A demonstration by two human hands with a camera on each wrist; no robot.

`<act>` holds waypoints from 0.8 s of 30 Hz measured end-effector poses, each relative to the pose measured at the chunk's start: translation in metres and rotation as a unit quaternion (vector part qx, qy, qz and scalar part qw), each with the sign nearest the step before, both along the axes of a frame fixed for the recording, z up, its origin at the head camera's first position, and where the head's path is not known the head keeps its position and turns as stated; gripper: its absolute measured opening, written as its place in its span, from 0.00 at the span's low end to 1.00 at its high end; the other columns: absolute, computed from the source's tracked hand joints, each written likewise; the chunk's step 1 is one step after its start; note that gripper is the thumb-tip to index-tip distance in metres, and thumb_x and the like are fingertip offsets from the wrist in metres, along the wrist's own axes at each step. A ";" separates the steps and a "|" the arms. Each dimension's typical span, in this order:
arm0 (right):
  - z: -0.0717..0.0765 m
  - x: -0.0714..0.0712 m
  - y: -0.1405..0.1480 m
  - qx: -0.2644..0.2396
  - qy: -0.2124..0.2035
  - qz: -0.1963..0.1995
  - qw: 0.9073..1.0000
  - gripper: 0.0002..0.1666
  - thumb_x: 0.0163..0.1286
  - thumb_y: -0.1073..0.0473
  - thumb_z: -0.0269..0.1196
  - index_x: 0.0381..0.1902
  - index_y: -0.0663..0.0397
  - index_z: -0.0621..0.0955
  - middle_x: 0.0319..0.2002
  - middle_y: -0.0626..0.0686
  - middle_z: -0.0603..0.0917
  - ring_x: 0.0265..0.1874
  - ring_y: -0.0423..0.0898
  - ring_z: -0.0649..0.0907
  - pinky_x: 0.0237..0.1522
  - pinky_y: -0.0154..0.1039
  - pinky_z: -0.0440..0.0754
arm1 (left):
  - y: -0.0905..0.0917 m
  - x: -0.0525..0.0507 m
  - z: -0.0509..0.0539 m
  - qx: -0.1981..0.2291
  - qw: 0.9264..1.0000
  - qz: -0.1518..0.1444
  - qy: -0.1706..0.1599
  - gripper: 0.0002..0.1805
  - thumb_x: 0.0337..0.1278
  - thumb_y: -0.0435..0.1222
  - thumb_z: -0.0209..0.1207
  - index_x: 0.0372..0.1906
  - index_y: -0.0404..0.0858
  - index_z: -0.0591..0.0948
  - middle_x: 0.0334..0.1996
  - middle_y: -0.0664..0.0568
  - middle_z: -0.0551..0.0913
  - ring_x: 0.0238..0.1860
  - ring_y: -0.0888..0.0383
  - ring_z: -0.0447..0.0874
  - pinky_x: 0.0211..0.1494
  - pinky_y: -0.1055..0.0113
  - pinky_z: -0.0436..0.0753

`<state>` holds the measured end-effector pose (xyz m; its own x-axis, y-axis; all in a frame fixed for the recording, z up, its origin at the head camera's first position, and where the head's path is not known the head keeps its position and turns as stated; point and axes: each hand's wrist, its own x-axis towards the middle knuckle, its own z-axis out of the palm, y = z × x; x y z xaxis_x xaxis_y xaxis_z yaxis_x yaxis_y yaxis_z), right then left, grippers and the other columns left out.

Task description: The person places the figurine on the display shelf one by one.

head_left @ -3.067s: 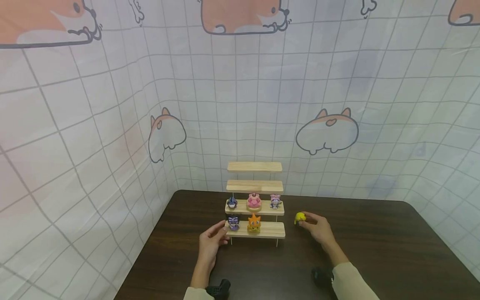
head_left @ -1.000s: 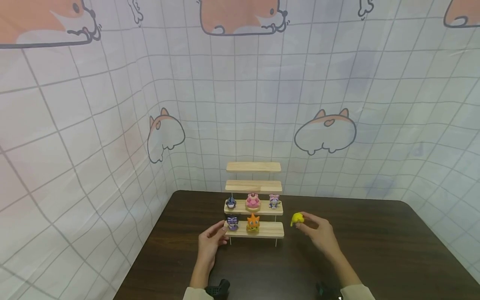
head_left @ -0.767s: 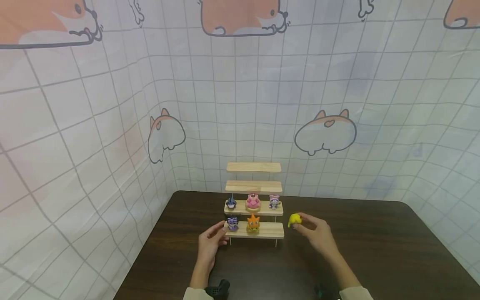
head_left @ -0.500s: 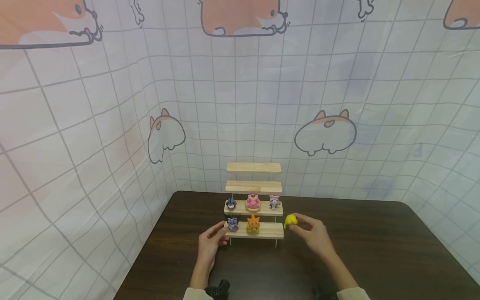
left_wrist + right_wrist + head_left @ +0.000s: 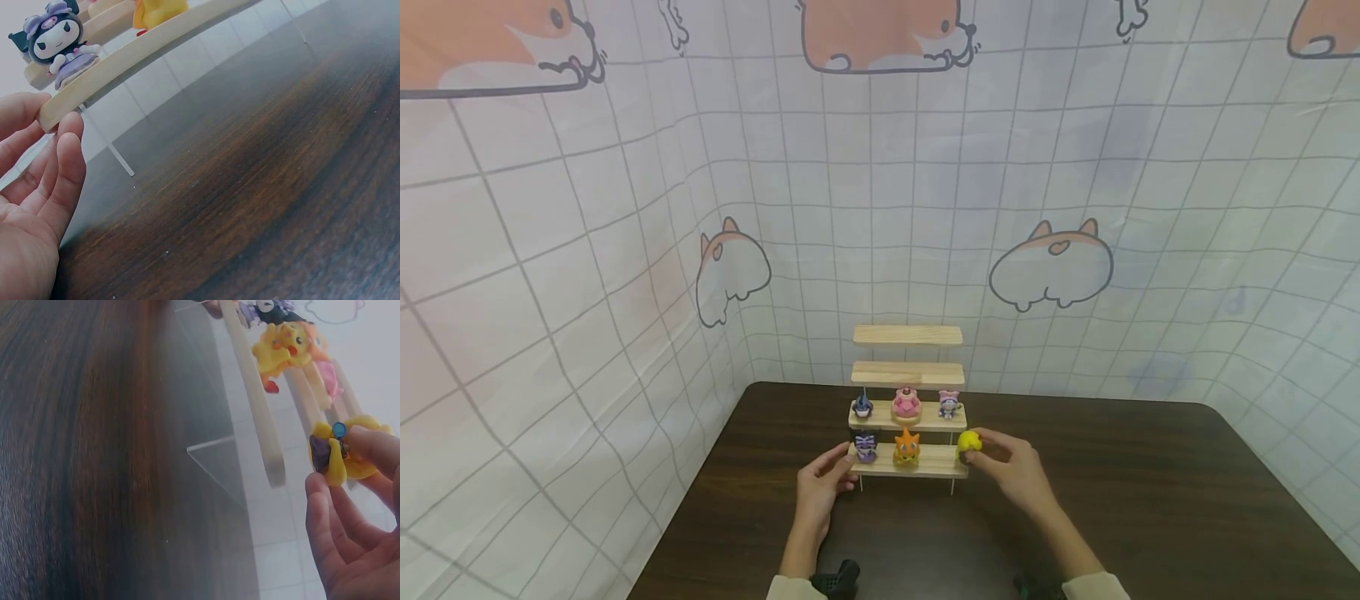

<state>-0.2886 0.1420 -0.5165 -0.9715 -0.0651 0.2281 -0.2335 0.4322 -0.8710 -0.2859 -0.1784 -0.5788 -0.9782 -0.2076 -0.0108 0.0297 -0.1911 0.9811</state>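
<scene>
A tiered wooden display stand [image 5: 936,467] has its lowest plank's left end pinched by my left hand [image 5: 820,485], with the thumb on top and fingers below in the left wrist view. My right hand [image 5: 1021,477] pinches a yellow figurine [image 5: 337,453] with a dark base and a small blue round part. It is held at the right end of the lowest plank; whether it touches the wood I cannot tell. On that plank sit a black-and-purple figurine [image 5: 59,44] at the left and an orange-and-yellow one [image 5: 907,450] in the middle.
The second plank carries a dark blue figurine [image 5: 862,407], a pink one [image 5: 906,404] and a lilac one [image 5: 949,404]. Two bare planks [image 5: 907,335] rise behind. The dark wooden table [image 5: 1150,500] meets a grid-patterned cloth backdrop [image 5: 917,208].
My right hand has carried the yellow figurine leftward, from beside the stand to the lowest plank's right end. My left hand has kept its grip on the plank's left end.
</scene>
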 end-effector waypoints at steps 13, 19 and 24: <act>-0.006 -0.004 -0.014 -0.002 -0.003 -0.006 1.000 0.27 0.63 0.55 0.75 0.59 0.54 0.85 0.54 0.63 0.88 0.48 0.55 0.89 0.39 0.35 0.87 | -0.001 -0.001 0.000 0.000 1.000 -0.001 0.001 0.22 0.66 0.36 0.66 0.62 0.31 0.81 0.38 0.54 0.88 0.31 0.61 0.87 0.36 0.69 0.87; -0.007 -0.004 -0.021 0.000 -0.005 -0.011 1.000 0.26 0.63 0.55 0.75 0.58 0.55 0.85 0.53 0.63 0.88 0.48 0.55 0.89 0.42 0.41 0.89 | -0.001 -0.001 0.001 0.002 1.000 0.000 -0.005 0.21 0.66 0.35 0.66 0.61 0.32 0.82 0.36 0.54 0.88 0.31 0.61 0.87 0.36 0.69 0.88; -0.008 -0.005 -0.026 0.004 -0.004 -0.020 1.000 0.25 0.63 0.56 0.75 0.58 0.55 0.85 0.53 0.62 0.88 0.48 0.55 0.89 0.43 0.42 0.89 | -0.001 -0.001 0.001 0.001 1.000 -0.001 -0.007 0.21 0.66 0.36 0.66 0.61 0.32 0.82 0.37 0.54 0.88 0.31 0.60 0.87 0.37 0.69 0.88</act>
<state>-0.2932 0.1162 -0.5243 -0.9749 -0.0279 0.2208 -0.2097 0.4476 -0.8693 -0.2868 -0.1791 -0.5782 -0.9785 -0.2047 -0.0257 0.0148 -0.1939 0.9809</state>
